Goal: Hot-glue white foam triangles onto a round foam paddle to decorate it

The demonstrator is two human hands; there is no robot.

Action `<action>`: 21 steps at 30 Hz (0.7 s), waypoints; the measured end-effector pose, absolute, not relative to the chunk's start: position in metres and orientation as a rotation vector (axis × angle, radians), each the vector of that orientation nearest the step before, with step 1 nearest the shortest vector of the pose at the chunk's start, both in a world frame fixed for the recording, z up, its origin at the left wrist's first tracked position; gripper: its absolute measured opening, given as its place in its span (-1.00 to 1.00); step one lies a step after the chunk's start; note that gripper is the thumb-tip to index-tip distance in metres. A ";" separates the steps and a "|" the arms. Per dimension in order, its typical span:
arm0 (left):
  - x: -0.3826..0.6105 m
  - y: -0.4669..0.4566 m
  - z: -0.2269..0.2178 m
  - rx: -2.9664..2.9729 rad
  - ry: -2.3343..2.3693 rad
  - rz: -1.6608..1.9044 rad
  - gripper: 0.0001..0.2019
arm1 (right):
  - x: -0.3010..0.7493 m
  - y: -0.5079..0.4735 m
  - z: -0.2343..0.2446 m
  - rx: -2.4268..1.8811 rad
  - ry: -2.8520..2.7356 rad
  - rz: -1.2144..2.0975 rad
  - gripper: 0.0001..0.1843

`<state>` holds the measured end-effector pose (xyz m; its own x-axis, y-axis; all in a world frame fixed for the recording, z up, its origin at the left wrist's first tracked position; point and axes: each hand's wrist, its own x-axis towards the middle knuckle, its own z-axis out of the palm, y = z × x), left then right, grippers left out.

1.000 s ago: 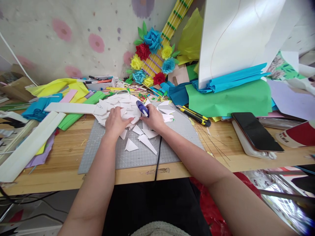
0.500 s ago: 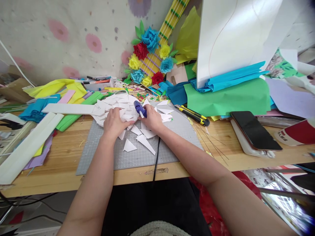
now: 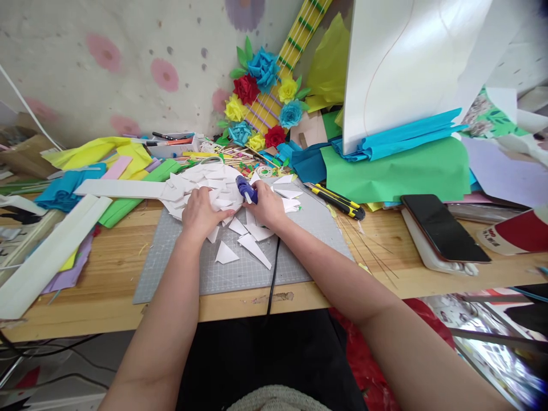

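My right hand (image 3: 268, 206) is wrapped round a blue glue gun (image 3: 247, 189), whose black cord (image 3: 273, 274) runs back over the table edge. My left hand (image 3: 200, 212) lies on a layered piece of white triangular foam pieces (image 3: 201, 184), fingers curled on it and pressing it down. The glue gun's tip points down at this white piece, beside my left fingers. Loose white triangles (image 3: 252, 242) lie on the grey cutting mat (image 3: 299, 251) in front of both hands.
Yellow-and-black utility knives (image 3: 338, 201) lie right of the mat, a black phone (image 3: 445, 227) farther right. Long white foam strips (image 3: 47, 254) sit at the left. Coloured paper sheets, a paper-flower guitar (image 3: 268, 97) and a white board (image 3: 406, 63) crowd the back.
The glue gun has shifted slightly over the white piece, and the view has moved a little. Both hands stay in nearly the same place.
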<state>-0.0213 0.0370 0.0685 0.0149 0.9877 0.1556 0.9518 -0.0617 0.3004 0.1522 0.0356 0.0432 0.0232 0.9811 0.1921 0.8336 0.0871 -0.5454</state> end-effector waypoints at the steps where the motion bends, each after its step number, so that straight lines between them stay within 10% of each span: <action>1: -0.021 0.037 0.069 2.156 2.072 0.495 -0.30 | 0.152 0.035 0.043 -1.785 -1.849 0.362 -0.61; 21: -0.023 0.039 0.067 1.865 1.869 1.146 -0.50 | 0.163 0.036 0.044 -1.637 -1.564 0.563 -0.62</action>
